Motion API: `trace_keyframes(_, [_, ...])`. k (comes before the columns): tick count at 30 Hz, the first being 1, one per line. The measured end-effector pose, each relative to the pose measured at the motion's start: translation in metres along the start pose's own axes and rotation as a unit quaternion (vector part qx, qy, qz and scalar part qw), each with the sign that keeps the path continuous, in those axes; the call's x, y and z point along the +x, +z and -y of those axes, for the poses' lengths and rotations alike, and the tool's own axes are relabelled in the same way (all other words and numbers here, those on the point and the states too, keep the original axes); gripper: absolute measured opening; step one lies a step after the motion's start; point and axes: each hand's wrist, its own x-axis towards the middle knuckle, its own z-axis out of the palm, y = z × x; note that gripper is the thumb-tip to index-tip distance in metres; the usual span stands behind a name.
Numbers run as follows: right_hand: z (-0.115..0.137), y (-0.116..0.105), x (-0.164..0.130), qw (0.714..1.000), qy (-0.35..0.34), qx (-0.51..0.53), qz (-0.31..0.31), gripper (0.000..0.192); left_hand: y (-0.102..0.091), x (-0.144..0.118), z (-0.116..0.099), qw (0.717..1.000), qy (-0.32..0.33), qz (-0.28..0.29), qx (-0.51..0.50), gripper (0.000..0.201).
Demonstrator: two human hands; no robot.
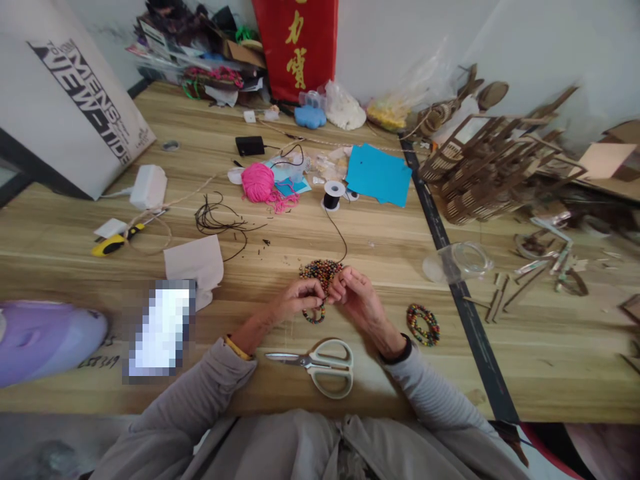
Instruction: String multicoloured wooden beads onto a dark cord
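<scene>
My left hand [301, 297] is closed in a pinch at the top of a short string of multicoloured beads [314, 316], which hangs in a curve below the fingers. Close beside it, my right hand [359, 298] has its fingers curled and pinched, with a thin black cord [344, 241] running to them. The fingertips hide the exact grip. Just beyond both hands lies a heap of small round beads [320, 269]. The cord leads back to a white spool [333, 195] wound with black. Scissors [320, 363] with pale handles lie between my forearms, blades pointing left.
A coiled beaded loop [423, 325] lies to the right. Pink yarn [259, 183], blue sheets [379, 175] and loose black cord [215, 217] sit farther back. At left are a phone [163, 330] and a yellow cutter [109, 245]; wooden models [480, 170] stand at right.
</scene>
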Motion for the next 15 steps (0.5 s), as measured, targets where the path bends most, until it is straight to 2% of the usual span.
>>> trace_keyframes(5, [0.009,-0.006,0.002,1.000,-0.007,-0.013,-0.010,0.026,0.002,-0.002,-0.004,0.999,-0.001,-0.006,-0.051,0.028])
trace_keyframes(11, [0.013,-0.009,0.003,0.998,-0.013,-0.052,-0.020,0.027,0.000,-0.002,-0.001,0.998,-0.013,-0.025,-0.052,0.033])
trace_keyframes(13, [0.014,-0.011,0.002,0.994,-0.022,-0.102,-0.032,0.027,-0.001,-0.002,-0.001,0.998,-0.006,-0.042,-0.048,0.034])
trace_keyframes(15, [0.017,-0.014,0.000,0.977,-0.041,-0.201,-0.058,0.024,-0.001,-0.002,-0.002,0.997,0.003,-0.064,-0.043,0.033])
